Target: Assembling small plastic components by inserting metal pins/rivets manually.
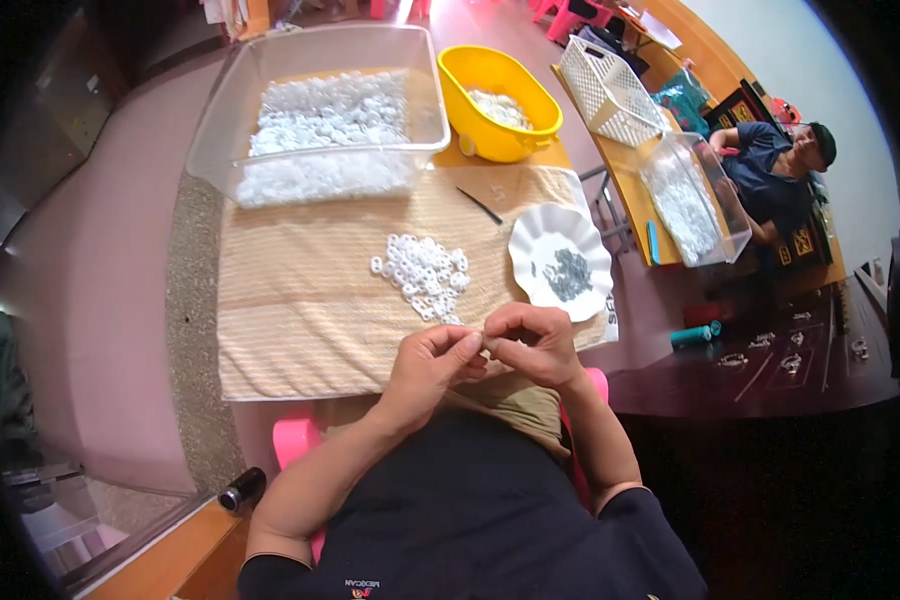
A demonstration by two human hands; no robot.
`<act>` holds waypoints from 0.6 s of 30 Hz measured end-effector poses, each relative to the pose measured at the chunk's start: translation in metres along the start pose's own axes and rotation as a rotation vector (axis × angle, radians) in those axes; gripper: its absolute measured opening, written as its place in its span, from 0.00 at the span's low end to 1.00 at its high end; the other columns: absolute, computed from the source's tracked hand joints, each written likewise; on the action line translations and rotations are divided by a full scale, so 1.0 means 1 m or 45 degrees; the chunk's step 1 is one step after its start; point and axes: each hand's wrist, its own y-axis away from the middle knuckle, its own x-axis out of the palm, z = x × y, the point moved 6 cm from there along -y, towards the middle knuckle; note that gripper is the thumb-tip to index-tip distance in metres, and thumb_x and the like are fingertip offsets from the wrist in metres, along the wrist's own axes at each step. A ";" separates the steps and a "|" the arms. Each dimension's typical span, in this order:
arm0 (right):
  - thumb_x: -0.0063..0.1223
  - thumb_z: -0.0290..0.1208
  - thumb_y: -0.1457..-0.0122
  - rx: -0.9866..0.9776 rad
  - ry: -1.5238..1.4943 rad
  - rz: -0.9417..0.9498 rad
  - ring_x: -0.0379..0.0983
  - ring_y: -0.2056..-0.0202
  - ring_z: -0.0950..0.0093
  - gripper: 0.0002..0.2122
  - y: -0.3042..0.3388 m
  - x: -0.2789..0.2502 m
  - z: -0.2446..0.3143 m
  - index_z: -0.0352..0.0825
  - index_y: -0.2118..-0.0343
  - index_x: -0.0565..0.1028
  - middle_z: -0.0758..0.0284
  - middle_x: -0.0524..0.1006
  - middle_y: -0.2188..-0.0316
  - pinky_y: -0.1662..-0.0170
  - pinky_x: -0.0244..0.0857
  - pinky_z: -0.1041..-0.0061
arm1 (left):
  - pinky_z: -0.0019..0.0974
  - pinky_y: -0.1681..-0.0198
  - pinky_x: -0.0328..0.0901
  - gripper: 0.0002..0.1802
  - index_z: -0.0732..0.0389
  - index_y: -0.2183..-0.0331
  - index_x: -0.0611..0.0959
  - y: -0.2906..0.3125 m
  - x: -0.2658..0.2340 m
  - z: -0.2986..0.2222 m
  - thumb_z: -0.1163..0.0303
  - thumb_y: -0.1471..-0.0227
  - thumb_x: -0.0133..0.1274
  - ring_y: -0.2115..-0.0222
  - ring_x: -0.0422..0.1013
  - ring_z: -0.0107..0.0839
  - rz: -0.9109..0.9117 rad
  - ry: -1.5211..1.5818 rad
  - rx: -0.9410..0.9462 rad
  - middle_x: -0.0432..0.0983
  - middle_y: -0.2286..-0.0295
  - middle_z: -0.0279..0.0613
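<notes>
Left hand (432, 370), right hand (535, 345): fingertips together above near edge of towel (300, 300); grip's contents hidden. Best pinch lightly, beside white rings (422, 272).

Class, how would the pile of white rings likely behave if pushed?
The pile of white rings would probably scatter, since its pieces lie loose. Each piece is likely light, being so small. The textured cloth beneath may slow sliding.

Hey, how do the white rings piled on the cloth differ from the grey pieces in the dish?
The white rings are pale, the grey pieces dark. The white rings spread wider than the grey pieces. The white rings lie on the cloth, the grey pieces in the wavy dish. Both lie loosely heaped.
</notes>
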 end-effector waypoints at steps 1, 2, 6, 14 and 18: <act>0.53 0.14 0.50 0.141 -0.067 -0.062 0.69 0.70 0.84 0.04 0.002 0.000 -0.008 0.27 0.70 0.75 0.68 0.74 0.71 0.70 0.63 0.86 | 0.25 0.66 0.70 0.12 0.65 0.62 0.79 0.001 0.000 0.000 0.65 0.43 0.53 0.72 0.73 0.21 0.001 0.012 -0.002 0.77 0.72 0.35; 0.53 0.14 0.50 0.029 0.020 -0.029 0.69 0.70 0.84 0.04 0.001 0.001 -0.008 0.27 0.70 0.75 0.68 0.74 0.71 0.69 0.63 0.85 | 0.26 0.66 0.70 0.12 0.64 0.62 0.79 0.003 0.000 -0.001 0.66 0.43 0.53 0.72 0.73 0.21 -0.011 0.024 -0.031 0.77 0.72 0.35; 0.55 0.15 0.50 -0.169 0.042 -0.176 0.68 0.71 0.83 0.03 0.007 0.001 -0.015 0.28 0.71 0.75 0.68 0.74 0.72 0.69 0.62 0.85 | 0.26 0.66 0.71 0.11 0.64 0.62 0.79 0.003 0.000 -0.001 0.66 0.42 0.52 0.72 0.73 0.21 -0.009 0.017 -0.034 0.77 0.72 0.35; 0.58 0.22 0.51 -0.187 0.112 -0.299 0.70 0.73 0.68 0.05 0.008 0.001 -0.006 0.30 0.70 0.76 0.61 0.75 0.73 0.70 0.64 0.72 | 0.30 0.66 0.73 0.12 0.66 0.64 0.79 0.004 0.002 -0.004 0.65 0.44 0.54 0.73 0.74 0.23 -0.035 0.050 -0.026 0.77 0.74 0.37; 0.58 0.22 0.51 -0.217 0.113 -0.308 0.69 0.73 0.69 0.05 0.006 0.002 0.001 0.31 0.70 0.75 0.62 0.74 0.74 0.70 0.63 0.72 | 0.29 0.67 0.73 0.11 0.64 0.64 0.80 0.006 0.003 -0.006 0.65 0.44 0.55 0.73 0.74 0.22 -0.045 0.053 -0.009 0.77 0.74 0.36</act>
